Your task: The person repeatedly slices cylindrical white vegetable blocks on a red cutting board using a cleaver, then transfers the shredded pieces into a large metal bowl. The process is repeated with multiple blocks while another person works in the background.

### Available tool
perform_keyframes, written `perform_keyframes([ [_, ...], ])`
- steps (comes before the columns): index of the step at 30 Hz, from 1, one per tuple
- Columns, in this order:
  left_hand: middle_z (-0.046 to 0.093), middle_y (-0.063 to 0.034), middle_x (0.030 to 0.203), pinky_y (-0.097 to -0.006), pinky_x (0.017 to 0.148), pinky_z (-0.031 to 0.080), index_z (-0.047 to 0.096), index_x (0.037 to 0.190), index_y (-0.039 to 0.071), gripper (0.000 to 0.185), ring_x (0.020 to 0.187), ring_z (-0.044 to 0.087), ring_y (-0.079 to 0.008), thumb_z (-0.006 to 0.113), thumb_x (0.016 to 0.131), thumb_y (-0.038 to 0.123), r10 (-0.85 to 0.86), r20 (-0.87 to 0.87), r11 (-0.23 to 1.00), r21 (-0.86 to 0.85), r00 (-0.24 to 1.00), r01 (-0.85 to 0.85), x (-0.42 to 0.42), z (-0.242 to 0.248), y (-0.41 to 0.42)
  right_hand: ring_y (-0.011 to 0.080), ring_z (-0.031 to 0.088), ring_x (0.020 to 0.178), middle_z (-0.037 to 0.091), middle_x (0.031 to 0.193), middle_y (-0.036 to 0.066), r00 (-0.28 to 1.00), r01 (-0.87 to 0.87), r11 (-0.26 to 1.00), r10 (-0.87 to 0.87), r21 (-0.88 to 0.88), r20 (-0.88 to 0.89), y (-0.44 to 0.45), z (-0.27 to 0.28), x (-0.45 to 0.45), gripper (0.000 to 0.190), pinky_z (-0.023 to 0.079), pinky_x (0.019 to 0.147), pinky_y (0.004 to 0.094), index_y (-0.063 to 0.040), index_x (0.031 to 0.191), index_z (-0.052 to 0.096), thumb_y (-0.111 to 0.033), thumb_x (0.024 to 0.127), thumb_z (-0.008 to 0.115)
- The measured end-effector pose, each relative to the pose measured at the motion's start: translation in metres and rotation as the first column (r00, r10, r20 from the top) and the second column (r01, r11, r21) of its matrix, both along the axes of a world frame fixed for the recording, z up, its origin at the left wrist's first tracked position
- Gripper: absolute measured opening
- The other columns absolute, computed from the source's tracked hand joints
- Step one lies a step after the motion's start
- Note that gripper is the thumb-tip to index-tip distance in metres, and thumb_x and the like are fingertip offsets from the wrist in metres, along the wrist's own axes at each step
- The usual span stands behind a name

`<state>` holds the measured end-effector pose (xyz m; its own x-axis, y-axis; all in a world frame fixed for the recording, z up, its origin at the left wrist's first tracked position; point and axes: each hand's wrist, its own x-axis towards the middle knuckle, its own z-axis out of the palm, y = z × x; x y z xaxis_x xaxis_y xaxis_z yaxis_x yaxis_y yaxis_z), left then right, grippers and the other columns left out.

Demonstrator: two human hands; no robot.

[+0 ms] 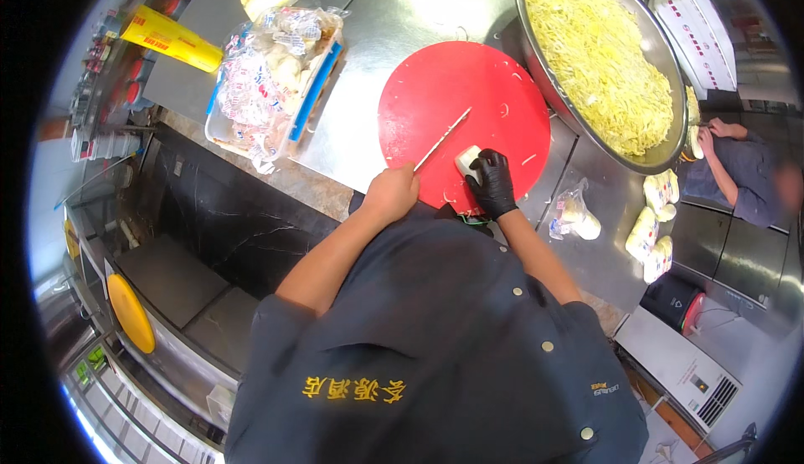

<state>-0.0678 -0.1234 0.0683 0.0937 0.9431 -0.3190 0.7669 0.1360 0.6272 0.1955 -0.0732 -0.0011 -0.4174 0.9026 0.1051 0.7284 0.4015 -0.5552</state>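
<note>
My left hand is bare and grips a knife, its narrow blade pointing up and right over a round red cutting board. My right hand, in a black glove, rests on a small white block of food near the board's lower edge. The knife and the block are apart. Thin pale shreds lie scattered on the board. The knife's handle is hidden in my left hand.
Right of the board stands a large steel bowl of pale yellow shreds. Plastic-wrapped pieces lie below it. To the left are a plastic bin of packaged food and a yellow roll. Another person works at far right.
</note>
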Motion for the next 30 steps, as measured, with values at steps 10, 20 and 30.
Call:
perform_keyframes([
  [10, 0.067, -0.0281, 0.081, -0.0566, 0.074, 0.052, 0.061, 0.098, 0.000, 0.025, 0.081, 0.067, -0.0460, 0.052, 0.097, 0.023, -0.246, -0.123, 0.967, -0.106, 0.961, 0.234, 0.018, 0.058, 0.008, 0.0362, 0.052, 0.107, 0.059, 0.114, 0.016, 0.990, -0.083, 0.990, 0.068, 0.115, 0.127, 0.005, -0.005, -0.004, 0.025, 0.043, 0.092, 0.0497, -0.006, 0.095, 0.062, -0.021, 0.075, 0.066],
  [20, 0.068, -0.0290, 0.084, -0.0561, 0.074, 0.053, 0.063, 0.096, -0.002, 0.023, 0.082, 0.068, -0.0463, 0.052, 0.093, 0.018, -0.249, -0.097, 0.966, -0.102, 0.964, 0.239, 0.033, -0.025, 0.026, 0.0378, 0.052, 0.107, 0.058, 0.109, 0.015, 0.991, -0.123, 0.987, 0.127, 0.104, -0.029, 0.011, -0.008, 0.003, 0.024, 0.043, 0.096, 0.0495, -0.007, 0.093, 0.060, -0.012, 0.072, 0.072],
  [30, 0.067, -0.0292, 0.082, -0.0563, 0.071, 0.053, 0.062, 0.095, -0.001, 0.018, 0.079, 0.068, -0.0469, 0.055, 0.090, 0.015, -0.271, -0.101, 0.956, -0.142, 0.957, 0.256, 0.033, 0.056, 0.023, 0.0381, 0.053, 0.108, 0.061, 0.107, 0.013, 0.994, -0.059, 0.989, 0.071, 0.132, -0.085, 0.005, -0.019, 0.005, 0.024, 0.044, 0.096, 0.0507, -0.007, 0.097, 0.062, -0.013, 0.076, 0.071],
])
